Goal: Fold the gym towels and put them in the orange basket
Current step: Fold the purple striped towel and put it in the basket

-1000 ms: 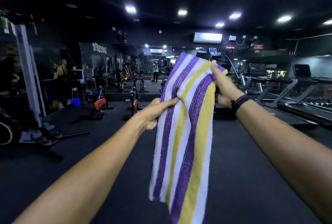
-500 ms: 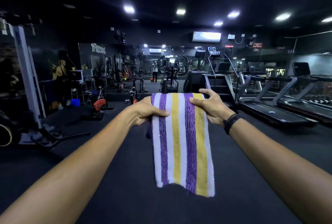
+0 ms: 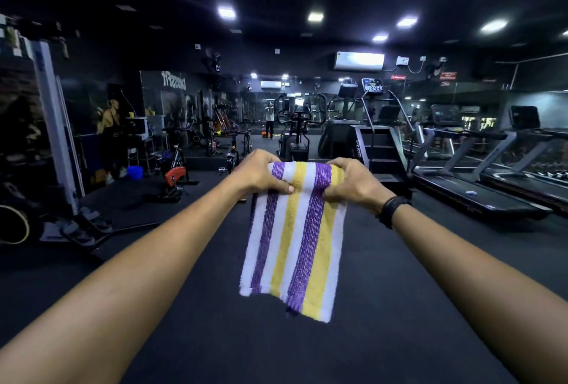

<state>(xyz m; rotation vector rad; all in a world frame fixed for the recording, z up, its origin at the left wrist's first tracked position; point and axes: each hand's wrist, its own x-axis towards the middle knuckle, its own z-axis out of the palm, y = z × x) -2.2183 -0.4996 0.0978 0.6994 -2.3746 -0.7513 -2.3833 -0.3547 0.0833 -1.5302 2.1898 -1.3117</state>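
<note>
1. Left hand (image 3: 261,176) gripped the top-left corner of the striped towel (image 3: 295,248), thumb pressed across the front, fingers curled behind.
2. Right hand (image 3: 350,182) pinched the top-right corner the same way; black band on that wrist.
3. Towel was held in mid-air at arm's length, between both hands, over the dark gym floor (image 3: 399,306).
4. Key relation: towel hung straight down from the hands, long axis vertical, stripes running top to bottom, free lower edge well below both grips.
5. Both hands were level and equally near; the next fold likely needs one to drop to that lower edge.
6. Orange basket was not in view.
</note>
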